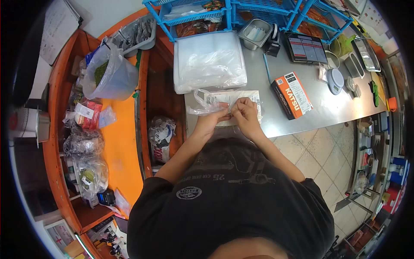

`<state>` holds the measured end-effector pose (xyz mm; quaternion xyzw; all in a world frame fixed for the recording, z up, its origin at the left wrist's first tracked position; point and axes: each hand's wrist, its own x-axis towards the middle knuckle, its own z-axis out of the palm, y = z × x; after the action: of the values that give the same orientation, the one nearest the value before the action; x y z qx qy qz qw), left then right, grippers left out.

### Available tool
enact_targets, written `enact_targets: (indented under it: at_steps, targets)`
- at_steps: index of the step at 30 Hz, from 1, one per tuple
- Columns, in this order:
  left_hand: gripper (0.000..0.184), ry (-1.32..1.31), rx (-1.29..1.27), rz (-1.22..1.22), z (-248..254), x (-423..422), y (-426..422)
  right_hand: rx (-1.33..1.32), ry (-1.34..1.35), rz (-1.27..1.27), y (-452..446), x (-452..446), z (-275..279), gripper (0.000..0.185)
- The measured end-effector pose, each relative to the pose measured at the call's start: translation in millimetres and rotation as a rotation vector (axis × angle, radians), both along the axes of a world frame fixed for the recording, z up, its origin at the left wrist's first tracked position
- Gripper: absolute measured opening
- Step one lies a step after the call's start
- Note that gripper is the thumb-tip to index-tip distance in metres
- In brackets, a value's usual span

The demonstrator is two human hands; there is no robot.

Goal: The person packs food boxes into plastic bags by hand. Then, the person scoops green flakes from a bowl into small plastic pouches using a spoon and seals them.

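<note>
A clear plastic bag (199, 103) is gathered between my two hands, over a flat white box or packet (251, 95) at the counter's left front. My left hand (214, 119) pinches the bag from the left. Close beside it, my right hand (246, 115) has its fingers closed on the bag's right end. Just behind the hands lies a wide white stack wrapped in clear plastic (210, 60). What else may be inside the bag is hard to make out.
An orange and black KATSU box (291, 96) lies on the metal counter (271, 123) to the right. Behind it are a tablet (307, 48), a round scale (335, 80) and a steel container (255, 33). Blue baskets (198, 20) stand at the back. A bucket (118, 77) is left.
</note>
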<state>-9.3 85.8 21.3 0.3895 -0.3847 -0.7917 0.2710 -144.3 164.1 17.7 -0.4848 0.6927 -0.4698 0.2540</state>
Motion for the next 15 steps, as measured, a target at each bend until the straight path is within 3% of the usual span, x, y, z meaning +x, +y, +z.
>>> enact_targets:
  at_steps: [8, 11, 15]
  targets:
    - [0.021, -0.051, -0.109, 0.08, -1.6, -0.8, 11.7, -0.025, -0.022, -0.006, 0.8, 1.0, -0.3, 0.012]
    - [0.016, -0.151, -0.484, -0.028, -19.9, 6.0, 9.9, 0.018, -0.006, -0.028, 0.5, 3.3, 4.1, 0.01]
    - [0.014, -0.236, -0.599, -0.068, -13.2, 5.1, 11.3, -0.059, -0.069, -0.058, 1.7, 3.6, 10.5, 0.007]
